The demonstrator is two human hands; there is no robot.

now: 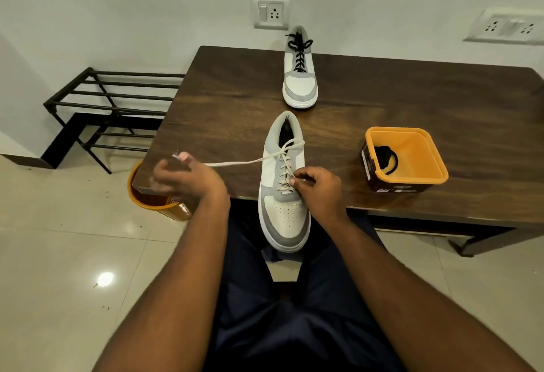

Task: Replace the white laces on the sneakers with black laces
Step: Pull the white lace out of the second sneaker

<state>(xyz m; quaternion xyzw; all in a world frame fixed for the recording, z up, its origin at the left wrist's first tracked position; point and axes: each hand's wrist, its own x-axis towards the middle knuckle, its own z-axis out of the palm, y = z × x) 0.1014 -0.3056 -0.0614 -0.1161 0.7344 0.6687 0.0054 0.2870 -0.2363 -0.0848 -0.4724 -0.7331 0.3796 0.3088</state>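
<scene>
Resting on the wooden table (382,95), toe overhanging, the near sneaker (284,183) keeps its white lace (235,162). Left hand (182,177) grips the pulled-out end; right hand (315,186) pinches a crossing. Best loosen row by row, pulling straight.

A dark wooden bench (382,100) stands against a plain white wall (132,3) with two sockets (271,12). A black metal rack (112,100) stands at left on the glossy tiled floor (59,254), which reflects a lamp.
</scene>
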